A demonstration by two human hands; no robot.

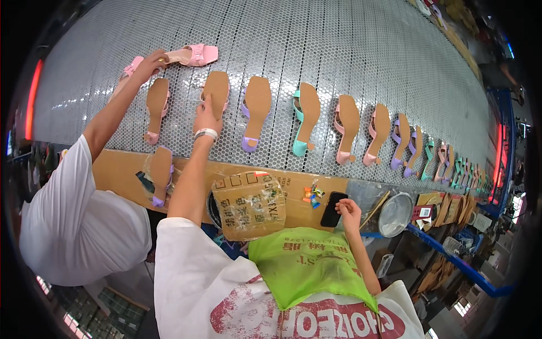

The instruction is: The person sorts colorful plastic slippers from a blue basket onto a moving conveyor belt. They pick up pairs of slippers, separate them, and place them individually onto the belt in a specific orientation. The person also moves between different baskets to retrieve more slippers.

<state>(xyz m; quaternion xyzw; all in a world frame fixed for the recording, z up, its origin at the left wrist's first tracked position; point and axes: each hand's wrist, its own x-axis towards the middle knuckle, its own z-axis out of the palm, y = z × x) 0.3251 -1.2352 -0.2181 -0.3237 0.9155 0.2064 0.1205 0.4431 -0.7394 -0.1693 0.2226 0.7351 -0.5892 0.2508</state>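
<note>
My left hand (208, 117), with a pale band at the wrist, grips a pink heeled sandal (217, 85) that lies sole up on the conveyor. Its index finger presses on the tan sole; the heel end is hidden under the hand. To its right a lilac sandal (257, 107) lies sole up, then a mint green sandal (308, 113). My right hand (350, 214) rests at the conveyor's near ledge beside a black phone (333, 210), fingers loosely bent and holding nothing visible.
Left of me, a co-worker's hand (151, 63) reaches to pink sandals (197, 55). Several sandals continue in a row along the metal mesh conveyor (339, 51). A cardboard piece (251, 206), a lilac sandal (162, 172) and a round clear-covered container (395, 214) sit along the near side.
</note>
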